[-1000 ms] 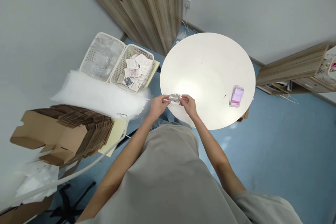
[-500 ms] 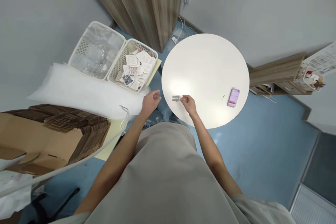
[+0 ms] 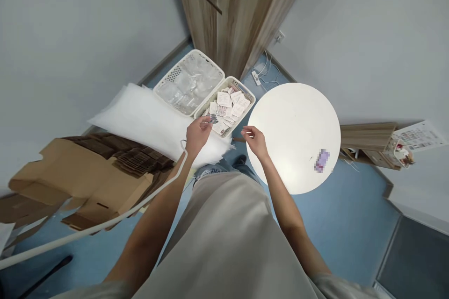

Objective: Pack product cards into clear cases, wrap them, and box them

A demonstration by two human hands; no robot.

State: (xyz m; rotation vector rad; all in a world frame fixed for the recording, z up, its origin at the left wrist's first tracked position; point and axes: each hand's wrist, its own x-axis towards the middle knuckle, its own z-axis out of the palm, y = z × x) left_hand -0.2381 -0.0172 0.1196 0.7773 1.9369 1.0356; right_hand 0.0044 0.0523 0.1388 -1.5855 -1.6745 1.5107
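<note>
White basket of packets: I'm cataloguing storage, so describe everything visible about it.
The white basket looks plastic: open-topped, roughly rectangular, with rounded corners and perforated walls. It sits upright, holding a loose heap of mostly white packets. Its left side adjoins another basket; the left hand covers part of its near rim, contact unclear.

Cool, moderate light is filling the room, seemingly from above. The round white table (image 3: 284, 124) is glowing brightest, its top nearly washing out, while the left wall (image 3: 80, 32) is looking dimmer, a soft shadow darkening it beside the wood-grain cabinet (image 3: 238, 9). The wide lens is making the cabinet lean and stretching the gray shirt (image 3: 220, 238) toward the bottom edge. The blister pack (image 3: 213, 119) in the left hand (image 3: 198, 133) is appearing soft; coarse pixels are masking a purple object (image 3: 322, 160).
</note>
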